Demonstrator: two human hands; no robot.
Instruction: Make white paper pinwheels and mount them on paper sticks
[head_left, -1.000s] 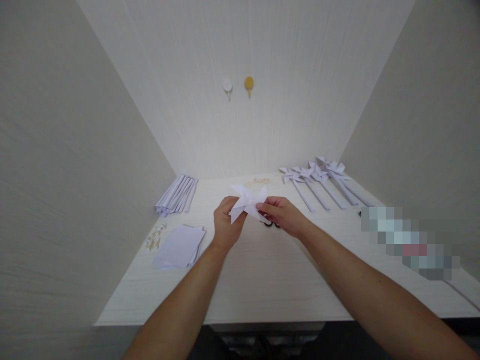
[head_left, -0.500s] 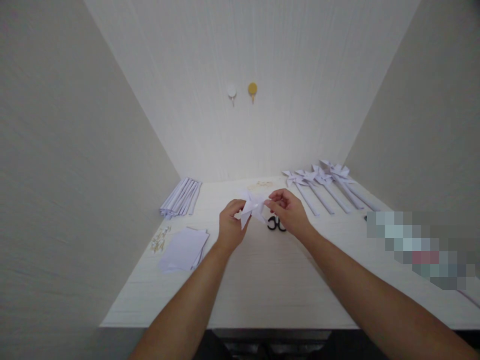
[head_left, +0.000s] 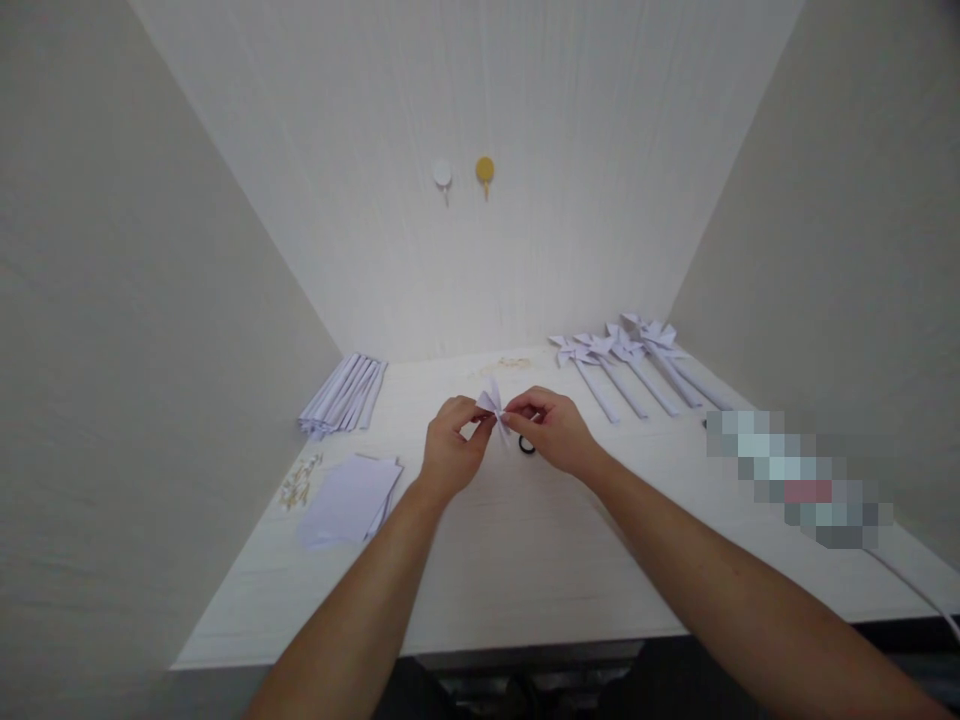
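Observation:
Between my two hands is a white paper pinwheel (head_left: pixel 491 402), turned nearly edge-on above the middle of the table. My left hand (head_left: pixel 456 445) pinches it from the left with thumb and fingers. From the other side, the fingertips of my right hand (head_left: pixel 551 425) close on its centre. Whatever small piece may sit between those fingertips is hidden. Beneath my right hand, one black loop of the scissors (head_left: pixel 527 444) shows; the rest is covered.
Rolled paper sticks (head_left: pixel 345 393) lie at the back left. Nearer are small fasteners (head_left: pixel 300 482) and stacked paper sheets (head_left: pixel 351 498). Several pinwheels on sticks (head_left: pixel 622 365) lie back right; a blurred-out object (head_left: pixel 795 480) with a cable is right. Small pieces (head_left: pixel 514 362) lie by the back wall.
The pinwheel has turned from facing me to nearly edge-on. My right hand has come in from its blade to its centre, closer to my left hand. The view has shifted slightly.

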